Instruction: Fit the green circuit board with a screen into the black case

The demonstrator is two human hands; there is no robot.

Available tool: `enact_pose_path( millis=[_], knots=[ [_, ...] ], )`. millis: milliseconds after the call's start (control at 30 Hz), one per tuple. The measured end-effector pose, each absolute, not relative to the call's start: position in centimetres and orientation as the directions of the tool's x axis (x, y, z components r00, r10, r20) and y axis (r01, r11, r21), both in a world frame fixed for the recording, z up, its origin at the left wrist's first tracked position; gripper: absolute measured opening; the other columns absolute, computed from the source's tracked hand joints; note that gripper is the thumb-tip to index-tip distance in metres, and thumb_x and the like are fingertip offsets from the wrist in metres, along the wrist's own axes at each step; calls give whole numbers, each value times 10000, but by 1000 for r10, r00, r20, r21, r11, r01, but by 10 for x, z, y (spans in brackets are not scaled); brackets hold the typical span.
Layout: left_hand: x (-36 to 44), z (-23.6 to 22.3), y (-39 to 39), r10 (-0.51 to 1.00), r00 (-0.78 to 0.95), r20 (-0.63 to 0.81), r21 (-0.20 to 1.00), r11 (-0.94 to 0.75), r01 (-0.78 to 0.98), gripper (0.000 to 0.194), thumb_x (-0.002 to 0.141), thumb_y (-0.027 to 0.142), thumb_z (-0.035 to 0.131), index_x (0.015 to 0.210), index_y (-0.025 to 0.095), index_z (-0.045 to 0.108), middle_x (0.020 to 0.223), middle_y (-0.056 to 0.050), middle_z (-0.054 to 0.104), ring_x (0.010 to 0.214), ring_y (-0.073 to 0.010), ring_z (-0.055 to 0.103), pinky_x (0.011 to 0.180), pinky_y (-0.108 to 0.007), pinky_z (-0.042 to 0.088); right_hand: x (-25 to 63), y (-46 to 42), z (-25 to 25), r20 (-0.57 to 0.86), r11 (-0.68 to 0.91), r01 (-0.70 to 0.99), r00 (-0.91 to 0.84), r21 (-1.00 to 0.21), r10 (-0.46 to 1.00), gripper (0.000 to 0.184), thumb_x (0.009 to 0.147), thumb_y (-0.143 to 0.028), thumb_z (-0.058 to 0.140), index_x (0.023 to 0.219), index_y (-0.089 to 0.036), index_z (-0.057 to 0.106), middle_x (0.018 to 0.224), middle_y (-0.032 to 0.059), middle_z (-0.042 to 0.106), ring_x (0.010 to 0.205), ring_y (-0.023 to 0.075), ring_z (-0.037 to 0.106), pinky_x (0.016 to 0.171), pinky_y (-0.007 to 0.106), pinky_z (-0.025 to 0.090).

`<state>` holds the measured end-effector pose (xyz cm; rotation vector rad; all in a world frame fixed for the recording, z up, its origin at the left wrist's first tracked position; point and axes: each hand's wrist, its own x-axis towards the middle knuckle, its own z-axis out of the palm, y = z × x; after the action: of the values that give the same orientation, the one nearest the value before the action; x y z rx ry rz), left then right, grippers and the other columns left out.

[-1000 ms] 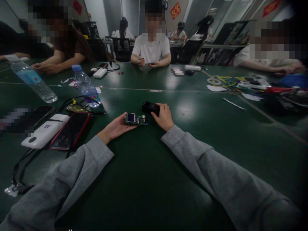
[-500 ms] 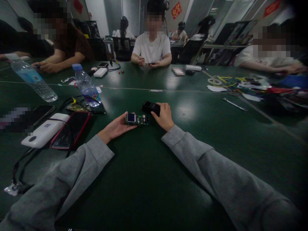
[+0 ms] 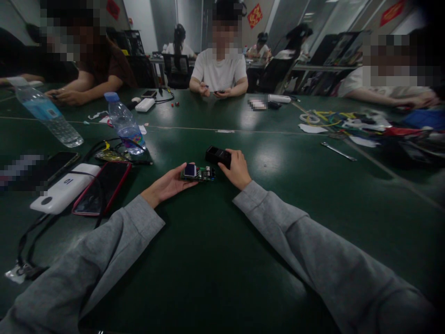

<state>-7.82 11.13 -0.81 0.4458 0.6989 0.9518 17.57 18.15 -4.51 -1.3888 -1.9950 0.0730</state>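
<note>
Near the middle of the green table (image 3: 208,260), my left hand (image 3: 170,183) grips a small circuit board (image 3: 201,173) by its left end. The board carries a square dark display with a pale border, and its green and silver parts face up. To the right and a little farther off, my right hand (image 3: 238,168) holds a black plastic case (image 3: 217,155) between thumb and fingers. A rectangular opening shows in the case's top face. Board and case are close together but apart. The undersides of both are hidden.
On the left are a white power bank (image 3: 66,188), a red-edged phone (image 3: 102,189), cables and two water bottles, the nearer one blue-capped (image 3: 125,125). A wrench (image 3: 339,151) and a pile of wires (image 3: 365,123) lie on the right. A person in white (image 3: 219,69) sits opposite.
My hands, the circuit board and the black case stay practically where they were. Only a slight shift of the camera view and small movements of people nearby show.
</note>
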Motion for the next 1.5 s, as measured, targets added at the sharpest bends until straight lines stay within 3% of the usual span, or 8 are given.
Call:
enact_pose_path(
  millis=[700,1233,1500],
  knots=[
    [-81,-13,110,869,430,-245,751,451,-482,603,866,187,611,1436,166,415,1422,-171,467,1250,-273,540,1114,-417,394,175,181,-45,504,420,809,-182,-411,844,512,817,-286,608,1285,-145,457,1192,184,524,1132,350,523,883,538,490],
    [-79,-11,107,879,436,-194,776,409,-480,621,816,56,606,1405,188,459,1343,-153,540,1203,-249,575,1119,-450,373,176,182,-45,515,430,808,-187,-404,836,517,810,-282,604,1292,-171,456,1179,167,521,1114,347,530,882,553,489],
    [-80,-12,109,876,423,-230,743,439,-505,540,871,155,591,1397,195,477,1346,-159,538,1225,-256,558,1109,-435,386,176,182,-46,518,430,810,-188,-398,835,514,813,-285,609,1291,-165,462,1190,168,523,1123,345,527,884,544,490]
  ],
)
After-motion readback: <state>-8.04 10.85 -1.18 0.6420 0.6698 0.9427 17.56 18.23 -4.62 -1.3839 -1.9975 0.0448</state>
